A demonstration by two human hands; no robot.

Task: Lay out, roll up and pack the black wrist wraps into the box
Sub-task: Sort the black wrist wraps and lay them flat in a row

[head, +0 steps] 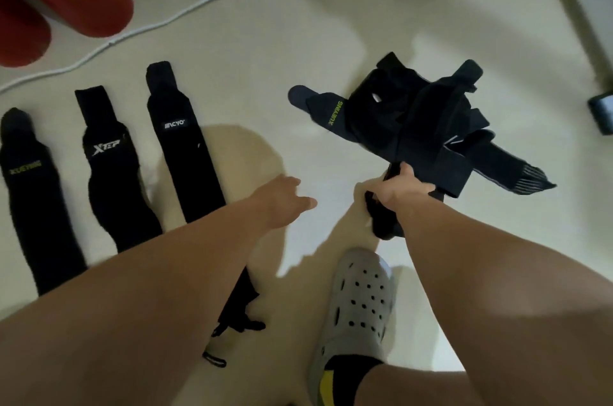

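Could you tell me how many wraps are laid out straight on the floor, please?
3, side by side at left: XUEYING wrap, XTEP wrap, MCYO wrap. Another black piece under the left forearm is partly hidden; the right hand grips a wrap from a tangled pile.

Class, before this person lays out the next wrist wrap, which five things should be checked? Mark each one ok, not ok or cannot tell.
1. Right hand grips the held wrap: ok.
2. Left hand free to help: ok, fingers relaxed, holding nothing.
3. Held wrap clear of the tangled pile: cannot tell.
4. Row of three wraps lying flat, side by side: ok.
5. Bare floor between row and pile for the next one: ok.
6. Box within sight: not ok, none in view.
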